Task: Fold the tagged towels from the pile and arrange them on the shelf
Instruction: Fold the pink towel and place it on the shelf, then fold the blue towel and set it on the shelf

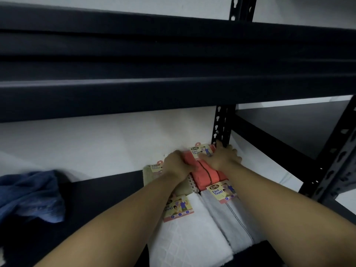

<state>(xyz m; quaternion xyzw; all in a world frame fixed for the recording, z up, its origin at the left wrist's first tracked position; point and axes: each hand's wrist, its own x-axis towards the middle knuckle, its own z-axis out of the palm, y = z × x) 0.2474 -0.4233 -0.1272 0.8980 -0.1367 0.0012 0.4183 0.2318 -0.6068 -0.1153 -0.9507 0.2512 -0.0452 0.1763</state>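
Pressing: two hands [200, 162], four towels [207, 175]

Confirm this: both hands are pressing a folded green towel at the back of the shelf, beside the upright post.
Wrong colour. The head view shows the left hand and right hand on a folded orange towel; the rest holds.

The card tag [223, 191] on the grey towel [231, 218] reads "ENE" above "Face Towel". The tag [200, 151] on the orange towel [206, 176] reads the same. The white towel's tag [178, 208] shows only "Towel" (the rest is hidden).
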